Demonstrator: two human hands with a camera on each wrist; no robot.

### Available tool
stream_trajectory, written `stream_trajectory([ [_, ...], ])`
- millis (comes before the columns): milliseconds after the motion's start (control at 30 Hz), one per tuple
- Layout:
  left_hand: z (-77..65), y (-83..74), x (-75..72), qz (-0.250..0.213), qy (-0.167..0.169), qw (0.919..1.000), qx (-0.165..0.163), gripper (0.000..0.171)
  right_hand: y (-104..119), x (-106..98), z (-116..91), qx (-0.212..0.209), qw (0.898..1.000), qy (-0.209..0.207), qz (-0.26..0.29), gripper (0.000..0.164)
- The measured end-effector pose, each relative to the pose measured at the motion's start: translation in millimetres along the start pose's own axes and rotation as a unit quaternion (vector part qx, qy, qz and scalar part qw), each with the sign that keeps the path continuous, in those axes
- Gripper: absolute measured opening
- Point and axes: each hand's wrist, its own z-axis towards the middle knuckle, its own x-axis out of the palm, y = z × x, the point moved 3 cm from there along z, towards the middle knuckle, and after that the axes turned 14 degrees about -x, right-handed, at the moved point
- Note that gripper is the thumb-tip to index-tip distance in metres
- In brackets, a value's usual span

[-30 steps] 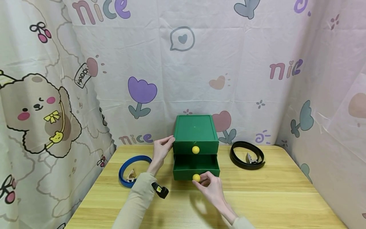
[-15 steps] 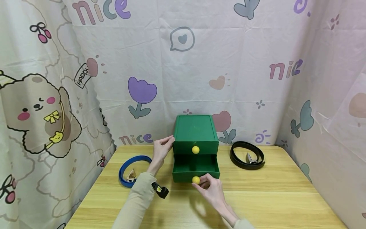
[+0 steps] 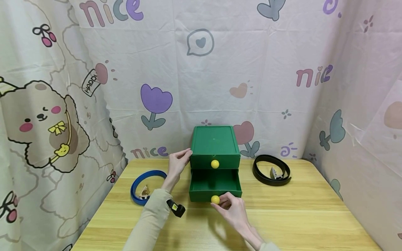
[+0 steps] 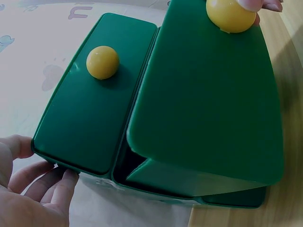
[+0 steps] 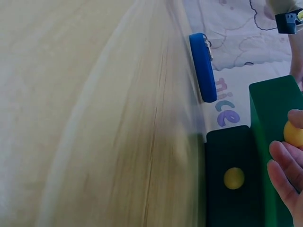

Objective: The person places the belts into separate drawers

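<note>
A small green two-drawer cabinet (image 3: 215, 140) stands at the back middle of the table. Its upper drawer, with a yellow knob (image 3: 215, 164), is closed. The lower drawer (image 3: 199, 196) is pulled well out, and its bare green inside shows in the head view. My right hand (image 3: 233, 211) pinches the lower yellow knob (image 3: 215, 199) between thumb and fingers. At the cabinet's upper left front corner, my left hand (image 3: 176, 166) holds the edge; in the left wrist view the thumb and curled fingers (image 4: 66, 189) lie on either side of that corner.
Left of the cabinet lies a coiled blue belt (image 3: 135, 186), partly behind my left forearm. A coiled black belt (image 3: 263, 179) with a silver buckle lies to the right. A printed curtain (image 3: 213, 76) hangs behind the wooden table (image 3: 298, 223).
The lower drawer has slid a little further out toward me, its knob pinched in my right hand. My left hand has stayed at the cabinet's corner.
</note>
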Motion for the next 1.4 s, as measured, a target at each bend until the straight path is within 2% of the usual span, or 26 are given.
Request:
stream_trajectory([
  [433, -0.1, -0.2, 0.1, 0.002, -0.003, 1.0, 0.002, 0.033, 3, -1, -5, -0.007, 1.0, 0.002, 0.014, 0.027],
  [833, -0.6, -0.2, 0.2, 0.001, -0.003, 1.0, 0.001, 0.033, 5, -2, -10, -0.067, 0.998, -0.004, 0.006, 0.027],
  [1400, -1.4, -0.8, 1.1, 0.0, -0.006, 1.0, 0.002, 0.033, 11, -5, -17, -0.087, 0.996, 0.007, -0.002, 0.03],
])
